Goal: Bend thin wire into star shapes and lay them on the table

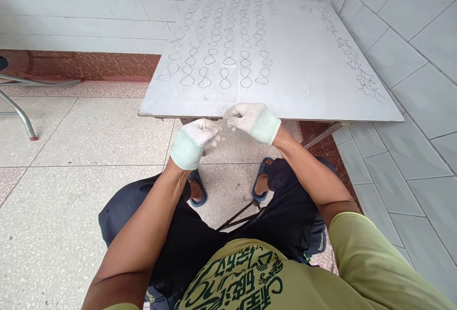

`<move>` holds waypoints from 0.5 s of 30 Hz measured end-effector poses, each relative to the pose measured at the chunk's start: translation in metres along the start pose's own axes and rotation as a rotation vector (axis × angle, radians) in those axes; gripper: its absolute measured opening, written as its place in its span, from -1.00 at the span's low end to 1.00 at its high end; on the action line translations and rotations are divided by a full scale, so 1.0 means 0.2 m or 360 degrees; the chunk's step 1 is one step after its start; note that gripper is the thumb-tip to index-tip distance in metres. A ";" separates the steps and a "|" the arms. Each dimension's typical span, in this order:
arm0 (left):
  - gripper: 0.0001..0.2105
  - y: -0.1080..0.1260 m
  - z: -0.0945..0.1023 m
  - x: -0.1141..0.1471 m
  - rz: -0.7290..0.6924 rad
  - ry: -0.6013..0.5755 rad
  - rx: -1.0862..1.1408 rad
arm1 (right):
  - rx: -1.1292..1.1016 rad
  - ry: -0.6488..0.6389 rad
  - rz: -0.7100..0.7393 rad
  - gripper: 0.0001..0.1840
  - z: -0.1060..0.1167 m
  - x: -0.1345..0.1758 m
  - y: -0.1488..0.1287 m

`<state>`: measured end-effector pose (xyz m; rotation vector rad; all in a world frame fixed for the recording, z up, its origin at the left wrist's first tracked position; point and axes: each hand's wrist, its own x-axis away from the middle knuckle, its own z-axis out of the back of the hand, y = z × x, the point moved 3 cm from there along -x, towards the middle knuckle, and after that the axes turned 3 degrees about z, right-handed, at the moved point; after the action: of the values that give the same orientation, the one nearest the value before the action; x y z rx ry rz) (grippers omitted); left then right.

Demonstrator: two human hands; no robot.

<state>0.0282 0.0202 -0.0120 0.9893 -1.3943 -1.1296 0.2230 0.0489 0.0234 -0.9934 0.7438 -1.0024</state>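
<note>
My left hand point(200, 135), in a white knitted glove with a pale green cuff, is closed in a pinch. My right hand point(252, 118), gloved the same way, pinches from the other side, its fingertips almost meeting the left ones. Between them is a thin bent wire point(224, 109), of which a small curve shows above the fingertips; the rest is hard to make out. Both hands are at the near edge of a white board point(293, 72). Rows of wire figure-eights point(245, 69) lie on its left half, and wire stars point(352, 57) run along its right side.
Tiled walls point(421, 29) border the board at the back and right. A metal chair leg point(21, 117) stands on the speckled floor point(71, 195) at left. My sandalled feet point(262, 181) are below the board's edge, with a dark metal stand point(239, 217) between my legs.
</note>
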 end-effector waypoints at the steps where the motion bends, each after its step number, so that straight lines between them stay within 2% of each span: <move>1: -0.71 0.00 0.01 0.00 -0.0009 0.0000 -0.0017 | -0.0067 -0.0012 -0.0010 -0.82 -0.01 -0.01 0.01; 8: -0.65 -0.03 0.03 -0.03 -0.0062 -0.0029 -0.0055 | -0.0103 0.0058 -0.0168 -0.75 0.00 0.01 -0.01; 15: -0.46 -0.05 0.01 -0.03 -0.0110 -0.0039 0.0071 | -0.0208 0.0071 -0.0147 -0.71 0.03 0.00 -0.02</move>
<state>0.0258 0.0233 -0.0232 1.0658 -1.4195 -1.1695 0.2271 0.0494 0.0297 -1.1296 0.8145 -1.0695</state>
